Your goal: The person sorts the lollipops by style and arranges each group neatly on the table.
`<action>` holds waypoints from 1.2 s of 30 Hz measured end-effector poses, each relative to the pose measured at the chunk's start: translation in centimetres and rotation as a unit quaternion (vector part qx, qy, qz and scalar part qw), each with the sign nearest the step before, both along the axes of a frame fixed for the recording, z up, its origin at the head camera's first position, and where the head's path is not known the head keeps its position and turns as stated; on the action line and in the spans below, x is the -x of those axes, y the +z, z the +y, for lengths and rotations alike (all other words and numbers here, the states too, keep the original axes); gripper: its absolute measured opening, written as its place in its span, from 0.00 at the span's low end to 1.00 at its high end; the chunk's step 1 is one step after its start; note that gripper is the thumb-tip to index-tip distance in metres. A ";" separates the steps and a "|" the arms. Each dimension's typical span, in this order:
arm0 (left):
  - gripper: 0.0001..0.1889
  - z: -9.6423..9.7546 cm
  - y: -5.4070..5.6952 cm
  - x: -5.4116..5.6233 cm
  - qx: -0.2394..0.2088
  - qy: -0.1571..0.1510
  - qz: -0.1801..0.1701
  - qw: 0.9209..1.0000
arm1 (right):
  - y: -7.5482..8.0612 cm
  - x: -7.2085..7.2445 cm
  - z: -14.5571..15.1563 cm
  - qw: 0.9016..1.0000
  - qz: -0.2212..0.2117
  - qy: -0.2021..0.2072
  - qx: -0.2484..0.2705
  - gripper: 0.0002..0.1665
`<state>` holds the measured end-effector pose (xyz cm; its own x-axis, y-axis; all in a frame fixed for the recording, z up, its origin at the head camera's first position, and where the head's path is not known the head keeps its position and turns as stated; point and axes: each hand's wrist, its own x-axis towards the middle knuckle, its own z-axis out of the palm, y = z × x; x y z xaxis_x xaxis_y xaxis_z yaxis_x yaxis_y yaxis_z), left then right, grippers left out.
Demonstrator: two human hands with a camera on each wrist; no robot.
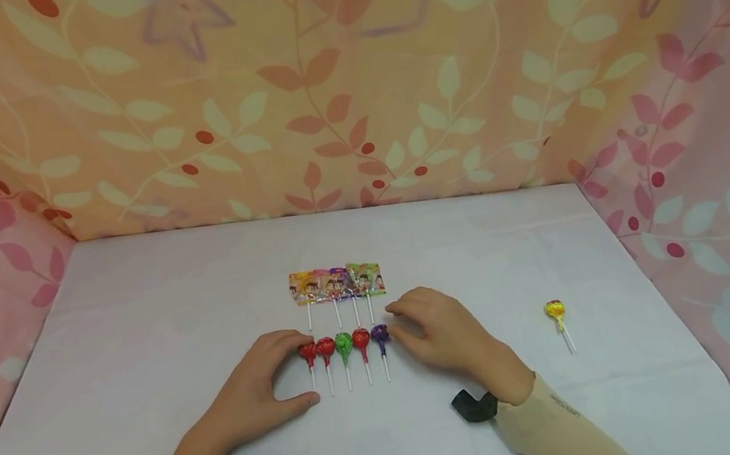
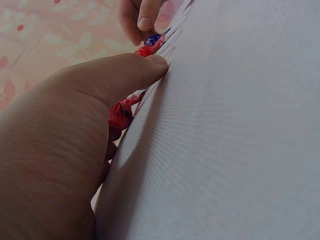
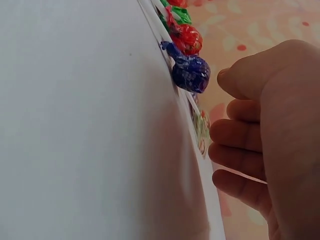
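Several ball lollipops lie side by side on the white tabletop, sticks toward me. From the left come two red ones, a green lollipop (image 1: pixel 345 346), another red one and a purple lollipop (image 1: pixel 380 335) at the right end. My left hand (image 1: pixel 251 395) is spread around the row's left end, its fingertips right at the leftmost red lollipop (image 2: pixel 121 115) and its thumb near the stick's lower end. Beside the purple head, my right hand (image 1: pixel 446 331) has relaxed, slightly bent fingers with nothing between them. In the right wrist view a gap shows between its thumb and the purple wrapper.
Behind the row lie several flat-wrapped lollipops (image 1: pixel 337 284) in yellow, pink, purple and green packets, overlapping, sticks toward me. A lone yellow lollipop (image 1: pixel 555 311) lies off to the right. Patterned cloth (image 1: pixel 305 84) walls the table at the back and both sides.
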<state>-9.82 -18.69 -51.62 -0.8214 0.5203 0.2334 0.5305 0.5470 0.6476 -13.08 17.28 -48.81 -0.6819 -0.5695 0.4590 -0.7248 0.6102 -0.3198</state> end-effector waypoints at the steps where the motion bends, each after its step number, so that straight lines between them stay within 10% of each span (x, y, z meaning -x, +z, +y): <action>1: 0.43 0.0 0.0 0.0 0.000 0.000 0.000 1.000 | 0.0 -0.1 0.2 1.000 0.005 -0.004 -0.005 0.17; 36: 0.43 0.2 0.4 -0.2 0.008 0.007 -0.001 1.000 | -0.3 -1.5 9.1 0.986 0.016 -0.163 0.006 0.15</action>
<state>-9.63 -18.51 -51.18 -0.8291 0.5122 0.2240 0.5217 0.5649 0.6392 -11.60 26.39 -49.07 -0.8124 -0.3166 0.4896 -0.5011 0.8084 -0.3088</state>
